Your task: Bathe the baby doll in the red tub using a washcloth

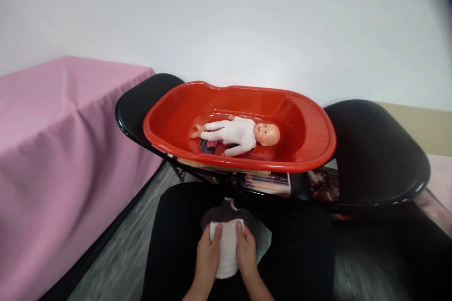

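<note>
1. L hand (207,256) & R hand (247,254) both grip the cloth (226,249) from its sides, thumbs on top, over the lap.
2. Cloth looks soft, light and floppy; prob. best held by both long edges, as here.
3. Long axis runs away from the body, far end twd the tub (310,136) w/ doll (236,134).

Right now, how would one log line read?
left hand: holds white cloth | right hand: holds white cloth | doll: lying in red tub
</note>
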`<state>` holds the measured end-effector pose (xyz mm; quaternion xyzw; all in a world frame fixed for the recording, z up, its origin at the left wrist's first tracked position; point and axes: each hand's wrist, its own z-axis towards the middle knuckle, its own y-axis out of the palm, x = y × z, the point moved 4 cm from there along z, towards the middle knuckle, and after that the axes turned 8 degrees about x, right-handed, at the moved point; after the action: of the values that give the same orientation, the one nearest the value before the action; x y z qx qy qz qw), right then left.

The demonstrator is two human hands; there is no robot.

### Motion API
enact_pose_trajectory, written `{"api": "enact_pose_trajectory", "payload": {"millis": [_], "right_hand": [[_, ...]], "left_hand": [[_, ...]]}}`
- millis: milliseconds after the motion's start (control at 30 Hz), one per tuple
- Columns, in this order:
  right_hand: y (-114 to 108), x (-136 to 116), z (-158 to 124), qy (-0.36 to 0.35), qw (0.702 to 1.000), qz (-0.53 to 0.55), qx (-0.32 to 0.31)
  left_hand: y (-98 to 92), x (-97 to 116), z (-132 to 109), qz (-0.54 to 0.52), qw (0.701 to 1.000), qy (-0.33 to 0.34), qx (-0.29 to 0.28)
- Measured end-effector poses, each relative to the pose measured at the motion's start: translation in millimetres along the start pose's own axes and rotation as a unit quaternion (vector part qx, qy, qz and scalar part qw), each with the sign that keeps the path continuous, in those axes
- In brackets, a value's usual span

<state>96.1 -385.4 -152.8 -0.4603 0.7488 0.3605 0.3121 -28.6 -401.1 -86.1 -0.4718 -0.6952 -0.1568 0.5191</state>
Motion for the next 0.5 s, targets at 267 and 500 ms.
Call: {"api": "enact_pose_trajectory", "payload": {"millis": [267, 500], "right_hand": [[-3.5, -2.2, -0.4, -0.028, 0.998, -0.063, 0.010], [-1.0, -14.7, -10.5, -0.083, 0.990, -0.114, 0.016]], "left_hand": [[-2.8, -2.5, -1.8, 0.049, 0.998, 0.046, 0.000], [-3.7, -1.7, -7.3, 0.044, 0.998, 0.051, 0.021]]}}
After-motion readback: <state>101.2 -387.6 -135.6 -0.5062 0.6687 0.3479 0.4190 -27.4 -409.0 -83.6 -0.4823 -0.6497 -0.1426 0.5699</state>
